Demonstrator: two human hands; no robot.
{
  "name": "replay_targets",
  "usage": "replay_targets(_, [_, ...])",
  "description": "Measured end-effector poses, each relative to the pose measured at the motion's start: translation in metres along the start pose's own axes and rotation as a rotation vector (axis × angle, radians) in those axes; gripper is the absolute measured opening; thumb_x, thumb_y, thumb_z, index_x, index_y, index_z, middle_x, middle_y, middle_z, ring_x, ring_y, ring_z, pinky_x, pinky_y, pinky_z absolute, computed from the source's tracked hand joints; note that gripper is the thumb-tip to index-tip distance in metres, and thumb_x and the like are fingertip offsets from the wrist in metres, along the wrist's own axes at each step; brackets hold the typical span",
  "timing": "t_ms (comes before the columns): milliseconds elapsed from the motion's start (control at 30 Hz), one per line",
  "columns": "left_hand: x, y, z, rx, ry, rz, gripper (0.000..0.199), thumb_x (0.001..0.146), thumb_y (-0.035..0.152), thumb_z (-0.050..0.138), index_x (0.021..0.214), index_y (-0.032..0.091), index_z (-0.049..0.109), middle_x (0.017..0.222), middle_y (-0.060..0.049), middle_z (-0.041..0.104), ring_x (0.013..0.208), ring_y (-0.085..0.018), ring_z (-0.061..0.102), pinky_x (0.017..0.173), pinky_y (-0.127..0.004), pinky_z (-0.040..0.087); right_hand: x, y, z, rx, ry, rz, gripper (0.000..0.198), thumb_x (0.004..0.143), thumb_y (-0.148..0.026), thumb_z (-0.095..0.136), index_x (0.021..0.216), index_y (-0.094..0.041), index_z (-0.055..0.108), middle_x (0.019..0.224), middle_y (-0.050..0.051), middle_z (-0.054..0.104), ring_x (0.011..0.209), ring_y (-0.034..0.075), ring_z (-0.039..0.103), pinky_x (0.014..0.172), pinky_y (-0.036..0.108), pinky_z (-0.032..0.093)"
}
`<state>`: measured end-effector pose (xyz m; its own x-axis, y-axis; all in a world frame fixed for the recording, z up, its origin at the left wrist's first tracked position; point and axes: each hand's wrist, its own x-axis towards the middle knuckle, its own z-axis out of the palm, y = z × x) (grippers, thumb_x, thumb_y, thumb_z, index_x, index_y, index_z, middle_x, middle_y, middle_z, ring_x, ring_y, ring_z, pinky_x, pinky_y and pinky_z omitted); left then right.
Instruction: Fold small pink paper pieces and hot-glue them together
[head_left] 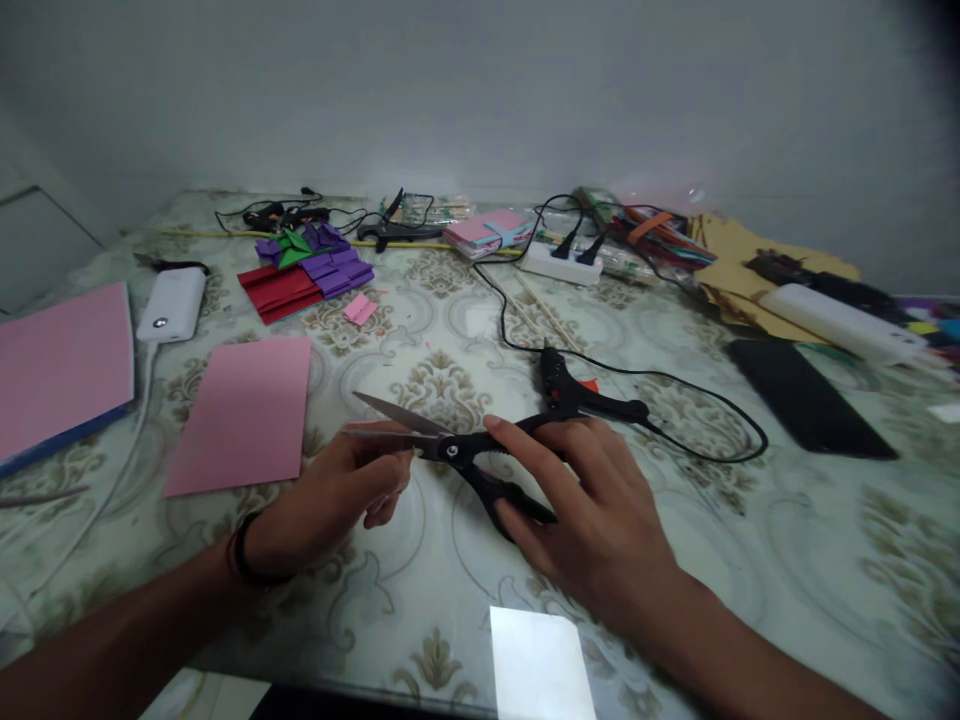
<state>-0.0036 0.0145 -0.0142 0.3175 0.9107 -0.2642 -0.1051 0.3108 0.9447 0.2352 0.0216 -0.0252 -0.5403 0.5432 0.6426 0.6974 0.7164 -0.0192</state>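
Black-handled scissors (452,452) lie across the middle, pointing left with their blades apart. My right hand (600,500) is closed around their handles, its index finger stretched along the upper one. My left hand (337,490) is curled with its fingers pressed together right at the blades. Whatever it pinches, if anything, is too small or too hidden to name. A pink paper sheet (244,415) lies flat beside my left hand. Beyond my right hand rests a black glue gun (600,398) with its cord looping to the right.
On the patterned tablecloth (442,600) are folded red paper (277,292), purple paper (337,270) and a pink scrap (360,309). A white power bank (172,303), pink pad (64,365), power strip (559,263), black phone (810,400) and white card (540,665) surround my hands.
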Motion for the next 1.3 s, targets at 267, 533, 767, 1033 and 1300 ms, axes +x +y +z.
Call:
replay_targets(267, [-0.002,0.005,0.003,0.041,0.015,0.033,0.026,0.09,0.029,0.061,0.067,0.016,0.059,0.057,0.005,0.045,0.048,-0.008,0.044,0.045,-0.022,0.036,0.0,0.001,0.0,0.019,0.006,-0.016,0.039,0.096,-0.019,0.06,0.134,-0.009,0.06,0.099,0.011,0.058,0.088,0.028,0.053,0.078,0.041,0.049])
replay_targets(533, [-0.001,0.005,0.004,-0.01,0.004,-0.013,0.03,0.084,0.026,0.062,0.059,0.018,0.048,0.053,0.006,0.04,0.045,-0.006,0.037,0.043,-0.021,0.03,-0.001,0.001,0.001,0.0,-0.002,-0.029,0.038,0.098,-0.021,0.058,0.135,-0.01,0.059,0.099,0.011,0.059,0.088,0.027,0.053,0.079,0.04,0.049])
replay_targets(767, [-0.002,0.003,-0.003,0.092,-0.057,0.034,0.017,0.082,0.019,0.062,0.067,0.017,0.053,0.057,0.006,0.044,0.048,-0.007,0.038,0.046,-0.02,0.031,-0.002,0.003,0.0,0.021,0.001,0.003,0.04,0.096,-0.02,0.059,0.136,-0.012,0.059,0.098,0.011,0.06,0.087,0.027,0.054,0.076,0.04,0.051])
replay_targets(1033, [0.001,0.004,-0.005,0.049,-0.051,0.081,0.016,0.09,0.03,0.064,0.083,0.015,0.065,0.063,0.005,0.047,0.049,-0.007,0.043,0.044,-0.018,0.037,-0.002,0.007,-0.001,0.041,0.001,0.043,0.041,0.094,-0.019,0.061,0.135,-0.014,0.059,0.101,0.011,0.061,0.088,0.027,0.056,0.076,0.041,0.051])
replay_targets(1300, [0.0,0.005,0.0,-0.045,-0.034,0.06,0.022,0.093,0.031,0.068,0.08,0.014,0.065,0.065,0.005,0.049,0.046,-0.004,0.041,0.041,-0.016,0.036,-0.001,0.006,-0.002,0.037,0.009,0.042,0.042,0.094,-0.019,0.061,0.135,-0.013,0.059,0.1,0.011,0.061,0.087,0.027,0.055,0.076,0.041,0.052])
